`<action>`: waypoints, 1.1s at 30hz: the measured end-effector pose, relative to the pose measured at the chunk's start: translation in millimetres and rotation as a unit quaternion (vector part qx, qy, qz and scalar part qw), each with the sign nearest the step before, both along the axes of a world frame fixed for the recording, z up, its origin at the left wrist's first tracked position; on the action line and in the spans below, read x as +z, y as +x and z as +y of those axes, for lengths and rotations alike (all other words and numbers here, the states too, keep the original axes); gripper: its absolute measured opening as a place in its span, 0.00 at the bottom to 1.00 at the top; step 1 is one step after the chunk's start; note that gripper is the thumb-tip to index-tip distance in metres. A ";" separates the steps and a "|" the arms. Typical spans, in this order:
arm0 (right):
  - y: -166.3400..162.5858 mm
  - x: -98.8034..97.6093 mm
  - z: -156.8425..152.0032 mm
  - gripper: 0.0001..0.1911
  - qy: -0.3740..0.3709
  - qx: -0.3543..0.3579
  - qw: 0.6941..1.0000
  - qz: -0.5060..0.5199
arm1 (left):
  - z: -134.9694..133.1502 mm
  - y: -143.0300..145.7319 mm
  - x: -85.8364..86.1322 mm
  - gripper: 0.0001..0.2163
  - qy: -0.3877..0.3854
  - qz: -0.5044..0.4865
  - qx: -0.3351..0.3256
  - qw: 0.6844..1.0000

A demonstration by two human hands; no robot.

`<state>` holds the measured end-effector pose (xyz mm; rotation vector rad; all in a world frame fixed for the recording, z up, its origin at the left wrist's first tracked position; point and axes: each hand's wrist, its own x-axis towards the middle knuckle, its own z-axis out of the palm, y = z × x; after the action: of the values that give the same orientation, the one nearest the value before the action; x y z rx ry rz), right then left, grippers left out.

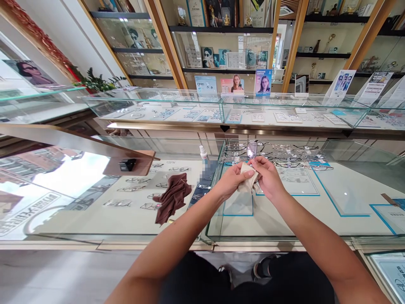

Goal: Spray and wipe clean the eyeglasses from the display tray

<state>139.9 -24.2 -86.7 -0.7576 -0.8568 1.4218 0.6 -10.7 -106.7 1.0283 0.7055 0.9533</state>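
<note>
Both my hands meet over the glass display case. My left hand [232, 179] is closed on a beige cleaning cloth [248, 181], its thumb pressed on top of the fabric. Just beside it, my right hand [267, 171] is closed around a pair of eyeglasses [252, 149]; one lens sticks up above the fingers, and the rest of the frame is mostly hidden by hands and cloth. Below them, blue-edged trays [238, 214] lie inside the case. Many more glasses [287, 152] are laid out in rows just beyond my hands.
A crumpled brown cloth [174, 196] lies on the glass to the left, near a white spray bottle [203, 153]. A wooden board [139, 162] with a small black box [127, 164] juts in from the left. Behind runs another glass counter [177, 101] carrying upright cards.
</note>
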 end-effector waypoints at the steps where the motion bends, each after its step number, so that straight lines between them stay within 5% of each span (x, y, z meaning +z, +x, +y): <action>1: 0.3 0.5 0.3 0.21 -0.002 -0.006 1.000 0.001 | 0.7 -0.3 -1.7 0.28 -0.004 0.012 -0.009 1.000; 33: 2.7 2.8 0.5 0.21 -0.005 0.017 1.000 0.006 | 1.8 -7.0 -4.6 0.24 0.016 0.028 -0.009 0.999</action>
<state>142.6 -23.7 -83.9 -0.7446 -0.8580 1.4597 -6.4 -8.9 -111.2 1.0911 0.7287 0.9259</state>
